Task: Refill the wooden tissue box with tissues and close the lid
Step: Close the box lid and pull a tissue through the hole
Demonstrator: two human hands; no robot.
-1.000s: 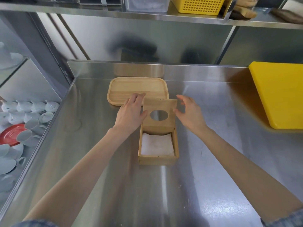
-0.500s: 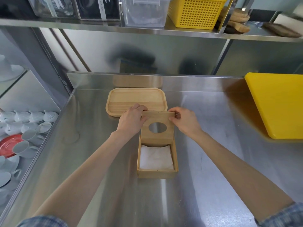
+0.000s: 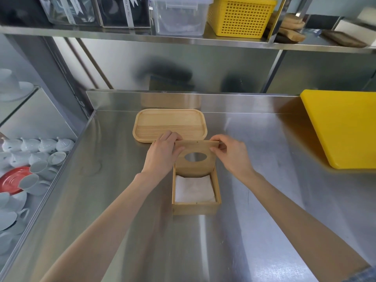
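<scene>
Head view: we have the left hand [image 3: 162,154] and right hand [image 3: 232,154] each in a pinching grip on a far corner of the lid [image 3: 196,157], thumbs on its face and fingers curled behind, so the panel stays level between them. We hold it tilted, its near edge down inside the wooden tissue box [image 3: 195,207], probably to feed it into the side walls before closing. White tissues [image 3: 194,190] already fill the open near half, so refilling looks done. The box sits mid-worktop [image 3: 114,200], just short of the wooden tray [image 3: 169,121] by the back edge; a yellow board [image 3: 343,129] lies toward the right edge.
</scene>
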